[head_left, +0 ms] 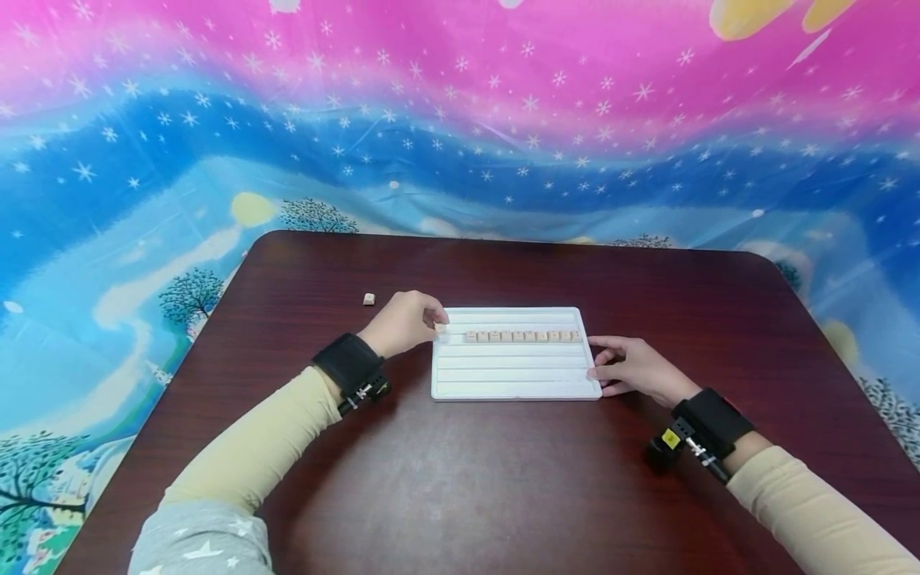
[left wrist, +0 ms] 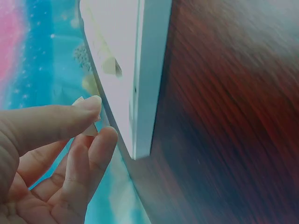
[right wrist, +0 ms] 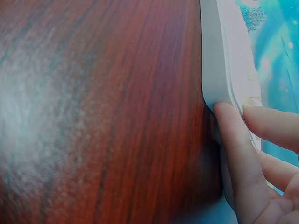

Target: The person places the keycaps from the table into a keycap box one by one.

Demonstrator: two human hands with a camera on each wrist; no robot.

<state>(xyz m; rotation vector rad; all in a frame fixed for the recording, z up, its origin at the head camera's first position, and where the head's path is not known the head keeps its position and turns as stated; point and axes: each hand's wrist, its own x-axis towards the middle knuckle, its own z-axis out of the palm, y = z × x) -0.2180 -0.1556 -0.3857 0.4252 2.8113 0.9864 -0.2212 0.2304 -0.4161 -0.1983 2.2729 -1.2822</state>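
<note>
A white board with ridged rows point(head_left: 513, 383) lies flat on the table. Along one of its upper rows runs a line of small beige keycaps point(head_left: 528, 336), reaching to the right side. My left hand point(head_left: 408, 323) is over the board's left edge and pinches a single beige keycap point(left wrist: 90, 130) between thumb and fingertips. In the left wrist view that keycap is mostly covered by the fingers, beside the board's corner. My right hand point(head_left: 640, 370) holds the board's right edge, one digit against the side wall and a fingertip point(right wrist: 254, 114) at the top rim.
One loose keycap point(head_left: 369, 299) lies on the dark wooden table point(head_left: 460, 479), left of the board and beyond the left hand. A printed cloth point(head_left: 460, 120) with snowflakes and trees hangs behind the table's far edge. Black camera straps point(head_left: 350, 363) wrap both wrists.
</note>
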